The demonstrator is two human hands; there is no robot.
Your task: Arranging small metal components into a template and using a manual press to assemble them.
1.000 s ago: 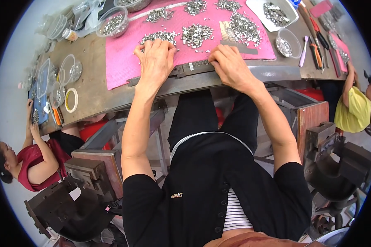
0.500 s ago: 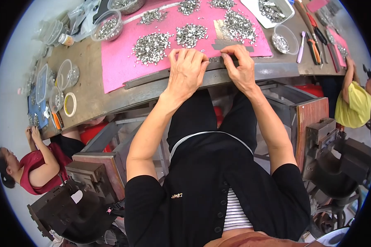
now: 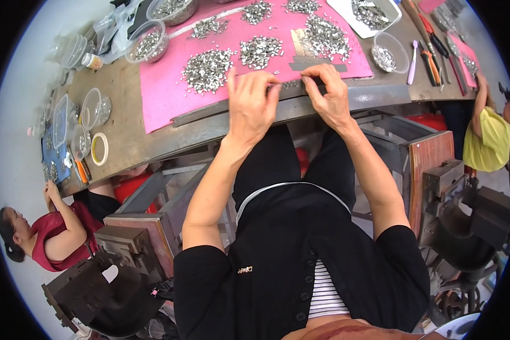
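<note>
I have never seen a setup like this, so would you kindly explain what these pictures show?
There is no robot here: a person works with two bare hands. Every picture comes from one wide fisheye camera on that person's head, looking down, so straight edges bend.

On the workbench lies a pink mat with piles of small metal pieces. Around it are clear round tubs, a white tray and orange-handled pliers.

The left hand and right hand are at a dark metal bar along the mat's near edge. Whether either holds a piece is too small to tell. Other people sit at both sides.
</note>
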